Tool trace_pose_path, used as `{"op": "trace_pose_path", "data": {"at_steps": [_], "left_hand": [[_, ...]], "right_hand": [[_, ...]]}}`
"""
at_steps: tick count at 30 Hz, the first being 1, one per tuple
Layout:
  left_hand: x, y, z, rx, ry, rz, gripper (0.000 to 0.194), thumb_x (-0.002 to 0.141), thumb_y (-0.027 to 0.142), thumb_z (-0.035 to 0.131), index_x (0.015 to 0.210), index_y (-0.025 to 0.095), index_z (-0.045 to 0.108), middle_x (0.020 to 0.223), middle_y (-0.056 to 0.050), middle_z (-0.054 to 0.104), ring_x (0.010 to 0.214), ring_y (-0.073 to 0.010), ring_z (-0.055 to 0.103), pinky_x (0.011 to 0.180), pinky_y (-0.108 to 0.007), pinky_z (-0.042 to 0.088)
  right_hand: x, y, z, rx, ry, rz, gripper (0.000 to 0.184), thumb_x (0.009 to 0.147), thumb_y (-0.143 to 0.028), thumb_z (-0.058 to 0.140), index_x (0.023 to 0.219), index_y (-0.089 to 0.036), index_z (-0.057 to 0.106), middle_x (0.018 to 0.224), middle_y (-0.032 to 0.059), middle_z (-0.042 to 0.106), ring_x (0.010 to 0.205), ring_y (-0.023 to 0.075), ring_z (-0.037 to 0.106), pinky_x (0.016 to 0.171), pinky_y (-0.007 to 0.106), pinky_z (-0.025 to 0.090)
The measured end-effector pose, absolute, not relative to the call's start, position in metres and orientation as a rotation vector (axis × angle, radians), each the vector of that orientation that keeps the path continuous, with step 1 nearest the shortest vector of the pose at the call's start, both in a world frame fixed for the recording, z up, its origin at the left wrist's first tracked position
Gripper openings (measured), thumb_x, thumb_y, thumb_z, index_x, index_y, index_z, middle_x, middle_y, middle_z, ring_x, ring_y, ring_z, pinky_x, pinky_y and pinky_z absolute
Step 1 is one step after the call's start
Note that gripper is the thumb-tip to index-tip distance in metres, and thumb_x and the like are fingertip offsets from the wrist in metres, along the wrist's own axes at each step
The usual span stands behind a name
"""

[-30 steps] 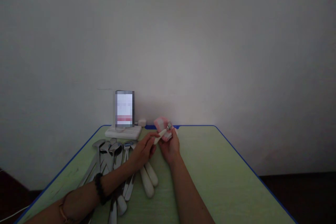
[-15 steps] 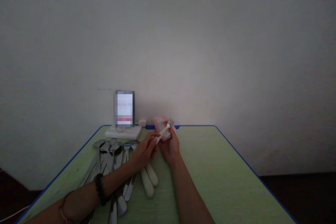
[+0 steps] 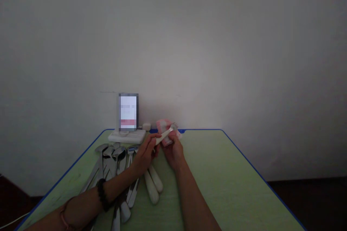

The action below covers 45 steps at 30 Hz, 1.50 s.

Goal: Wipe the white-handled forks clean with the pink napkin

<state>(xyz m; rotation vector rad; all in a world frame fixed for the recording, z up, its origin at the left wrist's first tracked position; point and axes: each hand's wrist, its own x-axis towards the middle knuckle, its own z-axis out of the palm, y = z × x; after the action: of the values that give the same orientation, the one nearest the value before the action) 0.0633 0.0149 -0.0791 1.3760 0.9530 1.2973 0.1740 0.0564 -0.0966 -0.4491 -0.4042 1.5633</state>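
At the near side, the left forearm comes over the table [image 3: 222,173] and wears a thin reddish band [image 3: 63,218] and, closer to the wrist, a dark beaded bracelet [image 3: 102,195]. Under and around this arm lies a group of metal cutlery [image 3: 120,153], side by side and partly overlapping, with the spoon heads toward the far edge. Two thick white handles [image 3: 151,187] lie just to the right of it, the ends pointing to the near side. Farther, the left hand [image 3: 145,153] is closed on the white handle of a fork [image 3: 166,134], which it holds tilted, with the metal head up and to the right. The right hand [image 3: 175,151] has its fingers closed on a pink and white cloth [image 3: 162,125]; the fork's head is in front of this cloth, above the right thumb. Whether the thumb touches the fork, I cannot tell. Near the far edge, to the left of the cloth, a white stand [image 3: 127,137] is under an upright device [image 3: 128,112] with a lit, blurred screen. A small white object [image 3: 146,126] is just beside them, and behind everything is the grey wall [image 3: 203,61].
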Motion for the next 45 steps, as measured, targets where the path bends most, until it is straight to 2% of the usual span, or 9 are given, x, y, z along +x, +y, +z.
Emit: {"op": "trace_pose_path", "data": {"at_steps": [5,10,15,23,28,30,33,38,45], "left_hand": [[0.062,0.015,-0.081,1.372,0.921,1.335,0.034,0.085,0.05,0.043,0.1,0.02,0.048,0.061,0.006,0.047,0.047,-0.0088,0.041,0.042,-0.018,0.028],[0.063,0.018,-0.083,1.516,1.015,1.251,0.033,0.089,0.047,0.037,0.109,0.021,0.044,0.063,0.006,0.047,0.042,-0.0082,0.037,0.039,-0.02,0.027],[0.064,0.021,-0.084,1.643,1.025,1.215,0.03,0.09,0.044,0.039,0.108,0.021,0.043,0.066,0.005,0.05,0.04,-0.0087,0.036,0.039,-0.022,0.029],[0.061,0.022,-0.088,1.642,1.054,1.149,0.031,0.09,0.04,0.037,0.112,0.019,0.044,0.057,0.007,0.046,0.046,-0.011,0.043,0.044,-0.021,0.033],[0.06,0.02,-0.086,1.662,1.063,1.104,0.032,0.087,0.036,0.038,0.112,0.016,0.047,0.049,0.009,0.043,0.041,-0.0099,0.038,0.043,-0.02,0.03],[0.06,0.019,-0.085,1.674,1.074,1.086,0.033,0.086,0.035,0.038,0.112,0.015,0.047,0.048,0.009,0.043,0.041,-0.0098,0.037,0.042,-0.02,0.029],[0.06,0.018,-0.083,1.691,1.094,1.069,0.035,0.085,0.034,0.039,0.114,0.015,0.047,0.048,0.009,0.043,0.041,-0.01,0.038,0.043,-0.02,0.028],[0.06,0.018,-0.084,1.71,1.098,1.049,0.035,0.087,0.037,0.04,0.113,0.015,0.049,0.048,0.009,0.04,0.043,-0.0102,0.038,0.043,-0.02,0.026],[0.058,0.023,-0.09,1.818,1.061,0.994,0.036,0.088,0.04,0.042,0.116,0.017,0.045,0.053,0.009,0.038,0.045,-0.0097,0.034,0.044,-0.021,0.025]], "right_hand": [[0.176,0.056,-0.096,-0.481,-0.322,1.555,0.015,0.072,-0.014,0.049,0.084,-0.017,0.058,0.075,-0.0008,0.068,0.068,0.0118,0.063,0.063,0.024,0.053],[0.174,0.051,-0.096,-0.406,-0.637,1.711,0.011,0.071,-0.018,0.046,0.069,-0.015,0.057,0.053,-0.0009,0.058,0.044,0.0115,0.052,0.039,0.021,0.043],[0.176,0.05,-0.096,-0.401,-0.62,1.717,0.013,0.071,-0.021,0.044,0.068,-0.016,0.056,0.047,-0.0017,0.054,0.04,0.0129,0.049,0.035,0.023,0.04],[0.176,0.052,-0.093,-0.361,-0.449,1.666,0.009,0.077,-0.026,0.054,0.079,-0.018,0.059,0.057,-0.0042,0.062,0.044,0.0084,0.05,0.042,0.018,0.043],[0.182,0.056,-0.093,-0.404,-0.335,1.56,0.016,0.079,-0.036,0.055,0.083,-0.021,0.061,0.07,-0.0029,0.068,0.06,0.0111,0.061,0.054,0.021,0.05],[0.185,0.059,-0.096,-0.441,-0.278,1.489,0.013,0.078,-0.034,0.057,0.083,-0.022,0.061,0.071,-0.0038,0.068,0.062,0.0107,0.062,0.058,0.022,0.051],[0.186,0.064,-0.101,-0.467,-0.237,1.416,0.008,0.075,-0.027,0.062,0.08,-0.021,0.06,0.069,-0.0058,0.066,0.056,0.0077,0.058,0.057,0.019,0.05],[0.184,0.066,-0.106,-0.559,-0.275,1.418,0.013,0.072,-0.026,0.067,0.077,-0.017,0.061,0.065,-0.0038,0.064,0.054,0.0075,0.056,0.052,0.018,0.048],[0.182,0.063,-0.102,-0.522,-0.381,1.369,0.02,0.068,-0.027,0.07,0.084,-0.018,0.064,0.08,0.0,0.069,0.07,0.0097,0.062,0.065,0.021,0.051]]}}
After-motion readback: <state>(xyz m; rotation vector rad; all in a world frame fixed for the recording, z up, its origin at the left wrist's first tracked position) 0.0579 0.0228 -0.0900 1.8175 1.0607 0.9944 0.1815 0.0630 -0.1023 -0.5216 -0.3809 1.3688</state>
